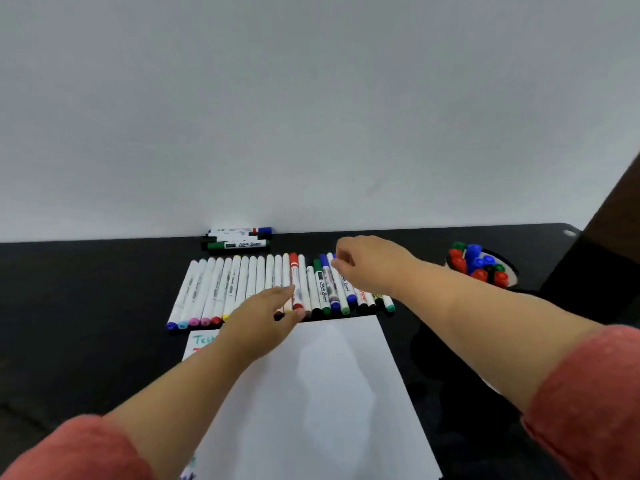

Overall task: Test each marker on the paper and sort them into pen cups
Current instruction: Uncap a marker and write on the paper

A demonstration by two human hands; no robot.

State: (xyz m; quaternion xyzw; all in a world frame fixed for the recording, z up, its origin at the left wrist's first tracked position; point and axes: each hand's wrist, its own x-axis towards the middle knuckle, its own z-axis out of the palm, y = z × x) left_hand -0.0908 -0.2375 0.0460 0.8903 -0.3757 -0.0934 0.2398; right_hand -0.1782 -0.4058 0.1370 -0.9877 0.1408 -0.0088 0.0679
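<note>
Smooth plastic markers [263, 289] lie in a row on the black table [86, 289], just beyond the paper [329, 393]; they look light, stiff and prone to rolling, best pinched mid-barrel. The right hand [367, 265] pinches a blue-capped marker [341, 282] near its far end, while the left hand [266, 317] reaches flat and released over the row's near ends.

One white paper sheet [322, 393] lying on black desk [86, 306]. One round pen cup [481, 266] holding capped markers. Two hands showing. Row markers partly hidden, uncountable.
</note>
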